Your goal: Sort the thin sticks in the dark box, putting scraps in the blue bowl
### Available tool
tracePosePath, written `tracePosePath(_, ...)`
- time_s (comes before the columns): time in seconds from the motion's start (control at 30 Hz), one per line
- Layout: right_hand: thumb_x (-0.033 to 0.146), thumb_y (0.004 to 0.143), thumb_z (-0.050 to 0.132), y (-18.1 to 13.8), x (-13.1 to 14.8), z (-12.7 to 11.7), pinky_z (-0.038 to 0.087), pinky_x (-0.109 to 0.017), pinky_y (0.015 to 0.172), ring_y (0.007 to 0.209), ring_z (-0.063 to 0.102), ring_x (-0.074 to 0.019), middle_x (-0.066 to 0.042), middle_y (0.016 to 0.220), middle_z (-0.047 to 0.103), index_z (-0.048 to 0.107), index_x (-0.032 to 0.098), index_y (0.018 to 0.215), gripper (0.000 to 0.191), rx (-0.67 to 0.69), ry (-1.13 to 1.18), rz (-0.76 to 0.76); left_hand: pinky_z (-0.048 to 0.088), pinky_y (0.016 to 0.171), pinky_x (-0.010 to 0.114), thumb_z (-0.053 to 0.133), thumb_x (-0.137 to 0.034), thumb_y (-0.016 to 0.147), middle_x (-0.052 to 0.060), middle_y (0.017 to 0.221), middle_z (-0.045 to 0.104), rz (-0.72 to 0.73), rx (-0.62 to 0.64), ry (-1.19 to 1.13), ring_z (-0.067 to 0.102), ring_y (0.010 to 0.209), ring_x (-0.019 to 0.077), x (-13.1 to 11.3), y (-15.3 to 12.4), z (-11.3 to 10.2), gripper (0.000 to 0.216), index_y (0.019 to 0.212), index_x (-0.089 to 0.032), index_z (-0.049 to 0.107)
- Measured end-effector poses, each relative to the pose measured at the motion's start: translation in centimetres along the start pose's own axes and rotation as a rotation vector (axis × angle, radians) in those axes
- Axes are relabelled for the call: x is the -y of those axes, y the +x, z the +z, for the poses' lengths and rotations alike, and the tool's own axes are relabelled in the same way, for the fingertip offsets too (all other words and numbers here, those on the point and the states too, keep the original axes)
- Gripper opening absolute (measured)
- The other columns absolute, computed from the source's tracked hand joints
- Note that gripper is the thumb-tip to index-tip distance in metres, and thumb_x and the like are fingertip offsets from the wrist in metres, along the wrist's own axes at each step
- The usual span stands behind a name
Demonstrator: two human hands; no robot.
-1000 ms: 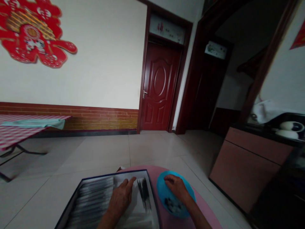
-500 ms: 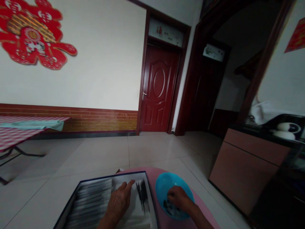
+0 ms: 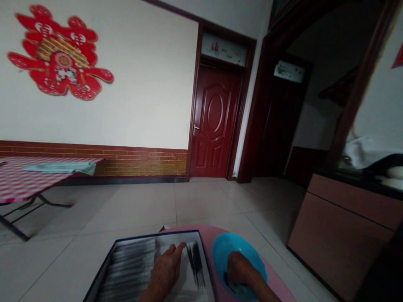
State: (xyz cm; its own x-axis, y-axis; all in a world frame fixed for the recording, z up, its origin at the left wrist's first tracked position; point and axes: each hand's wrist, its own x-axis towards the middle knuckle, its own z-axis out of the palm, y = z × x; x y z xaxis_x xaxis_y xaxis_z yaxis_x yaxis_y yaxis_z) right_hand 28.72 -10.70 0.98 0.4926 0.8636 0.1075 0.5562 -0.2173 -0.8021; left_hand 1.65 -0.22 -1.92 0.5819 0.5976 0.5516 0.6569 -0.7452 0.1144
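Left hand (image 3: 165, 268) lies flat and open on the dark-edged box (image 3: 135, 238); right hand (image 3: 241, 269) reaches down inside the blue bowl (image 3: 228, 249), grip can't tell.

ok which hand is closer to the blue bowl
Right. The right hand is down inside the blue bowl, while the left hand rests on the dark-edged tray, to the left of the bowl and apart from it.

Blue plastic bowl (image 3: 222, 251) rests on a pink surface (image 3: 208, 229), dark contents inside; dark-rimmed flat tray (image 3: 157, 235) lies just beside it, contents blurred grey and white.
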Motion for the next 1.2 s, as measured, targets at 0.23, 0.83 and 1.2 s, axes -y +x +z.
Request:
tracePosePath(0.23, 0.018, 0.053, 0.057, 0.9, 4.3, -0.2, 0.040, -0.030, 0.060, 0.058, 0.057, -0.0191, -0.001, 0.052, 0.061, 0.059, 0.022, 0.047, 0.008, 0.075, -0.016, -0.096, 0.052, 0.062, 0.024, 0.034, -0.004, 0.087, 0.006, 0.091, 0.067, -0.033, -0.015, -0.048, 0.067, 0.073, 0.0167, -0.4, 0.1, 0.1, 0.048, 0.126, -0.022, 0.056)
tracePosePath(0.83, 0.040, 0.049, 0.088, -0.6, 9.3, 11.1, 0.051, -0.034, 0.082, 0.087, 0.068, -0.0215, -0.003, 0.087, 0.073, 0.072, 0.023, 0.079, 0.039, 0.382, 1.267, 0.205, 0.059, 0.072, 0.031, 0.032, -0.015, 0.095, 0.011, 0.099, 0.072, 0.038, -0.451, -0.173, 0.071, 0.088, 0.0202, 0.2, 0.3, 0.3, 0.036, 0.125, -0.019, 0.051)
tracePosePath(1.2, 0.045, 0.050, 0.089, -1.3, 9.0, 12.0, 0.051, -0.035, 0.085, 0.094, 0.066, -0.0229, -0.006, 0.096, 0.073, 0.072, 0.022, 0.087, 0.047, 0.360, 1.186, 0.206, 0.058, 0.067, 0.028, 0.034, -0.013, 0.092, 0.009, 0.092, 0.071, 0.019, -0.330, -0.188, 0.070, 0.078, 0.0179, -0.2, 0.0, 0.1, 0.036, 0.121, -0.017, 0.055)
